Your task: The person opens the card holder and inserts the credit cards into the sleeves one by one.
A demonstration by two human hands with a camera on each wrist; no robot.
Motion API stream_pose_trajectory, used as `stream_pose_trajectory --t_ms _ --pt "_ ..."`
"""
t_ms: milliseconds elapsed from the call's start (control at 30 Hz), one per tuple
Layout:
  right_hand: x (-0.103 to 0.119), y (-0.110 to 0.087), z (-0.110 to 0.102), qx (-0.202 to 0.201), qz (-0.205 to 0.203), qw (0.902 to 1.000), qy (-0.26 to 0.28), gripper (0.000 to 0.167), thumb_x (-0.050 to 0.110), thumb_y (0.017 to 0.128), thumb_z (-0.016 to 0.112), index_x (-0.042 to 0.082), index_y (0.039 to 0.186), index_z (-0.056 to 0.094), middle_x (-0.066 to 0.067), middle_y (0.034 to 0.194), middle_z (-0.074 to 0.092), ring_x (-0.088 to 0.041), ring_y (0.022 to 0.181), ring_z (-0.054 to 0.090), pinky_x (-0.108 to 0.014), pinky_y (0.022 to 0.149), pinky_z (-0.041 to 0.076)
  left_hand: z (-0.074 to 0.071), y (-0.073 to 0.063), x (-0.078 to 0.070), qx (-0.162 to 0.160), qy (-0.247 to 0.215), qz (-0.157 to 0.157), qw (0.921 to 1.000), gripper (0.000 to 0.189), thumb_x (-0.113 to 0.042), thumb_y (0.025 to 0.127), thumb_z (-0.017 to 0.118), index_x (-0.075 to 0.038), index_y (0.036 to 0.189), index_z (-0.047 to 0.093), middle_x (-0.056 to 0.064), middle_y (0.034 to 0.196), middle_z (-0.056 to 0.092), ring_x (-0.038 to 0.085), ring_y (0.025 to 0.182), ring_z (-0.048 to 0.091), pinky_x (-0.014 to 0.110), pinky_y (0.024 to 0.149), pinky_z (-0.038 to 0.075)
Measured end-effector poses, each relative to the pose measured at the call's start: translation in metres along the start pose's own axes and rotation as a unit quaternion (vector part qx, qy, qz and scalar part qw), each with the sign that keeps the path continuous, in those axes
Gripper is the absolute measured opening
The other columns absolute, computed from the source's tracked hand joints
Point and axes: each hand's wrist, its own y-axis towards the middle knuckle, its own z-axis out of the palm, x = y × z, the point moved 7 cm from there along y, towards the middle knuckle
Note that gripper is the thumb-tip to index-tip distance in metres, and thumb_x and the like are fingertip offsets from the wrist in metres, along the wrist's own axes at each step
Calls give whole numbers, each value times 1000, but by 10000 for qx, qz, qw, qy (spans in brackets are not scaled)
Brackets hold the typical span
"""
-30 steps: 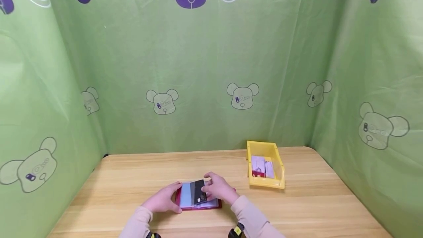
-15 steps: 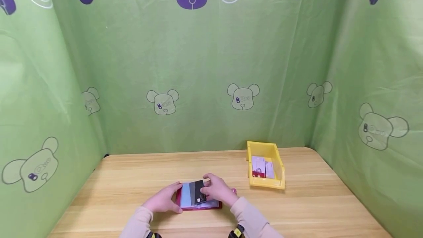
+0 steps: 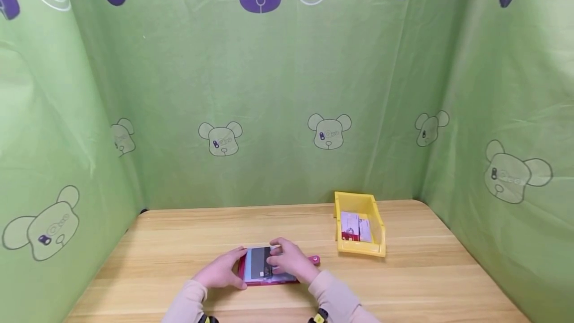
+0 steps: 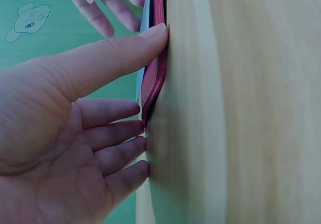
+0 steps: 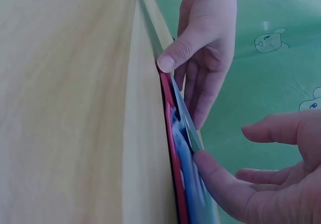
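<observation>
A red card holder (image 3: 269,284) lies open on the table, with clear bluish sleeves (image 3: 248,264) inside. A black card (image 3: 266,270) with "VIP" lettering sits mostly inside a sleeve, its covered part showing grey. My left hand (image 3: 219,269) grips the holder's left end, the thumb on the near edge and the fingers toward the far edge. In the left wrist view the thumb rests on the red border (image 4: 159,78). My right hand (image 3: 291,261) is at the card's right edge. In the right wrist view its thumb (image 5: 215,176) touches the sleeves' edge, while the other fingers stand apart from it.
A yellow bin (image 3: 361,247) stands at the back right of the wooden table (image 3: 188,228), holding a white card (image 3: 350,222) and other cards. A pink snap strap (image 3: 315,260) sticks out right of the holder. Green printed cloth (image 3: 278,173) encloses the table on three sides.
The black card has moved left, deeper into the sleeve, and more of it shows grey. My right hand has moved slightly left with it, uncovering the snap strap. The left hand stays put.
</observation>
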Motion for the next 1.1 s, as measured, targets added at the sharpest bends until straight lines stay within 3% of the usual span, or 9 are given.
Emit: stream_pose_trajectory --t_ms 633,867,1100 --pt "-10 3 9 105 124 9956 919 56 -3 83 59 -12 135 41 -30 119 56 -24 88 65 -39 74 63 2 3 4 -85 11 51 9999 93 -17 62 86 10 139 42 35 145 41 52 130 44 67 110 34" --pt "-11 5 -6 98 15 9948 1011 61 -5 79 59 -13 136 38 -30 119 55 -24 90 64 -38 75 63 2 2 4 -91 62 4 9999 93 -17 62 86 9 139 43 34 145 41 53 130 43 67 110 34" --pt "-9 3 -30 49 7 9957 926 56 2 87 59 -12 137 37 -32 120 54 -27 94 64 -41 80 62 3 2 5 -68 49 -88 9999 94 -16 63 86 8 141 41 33 149 37 53 133 40 66 112 31"
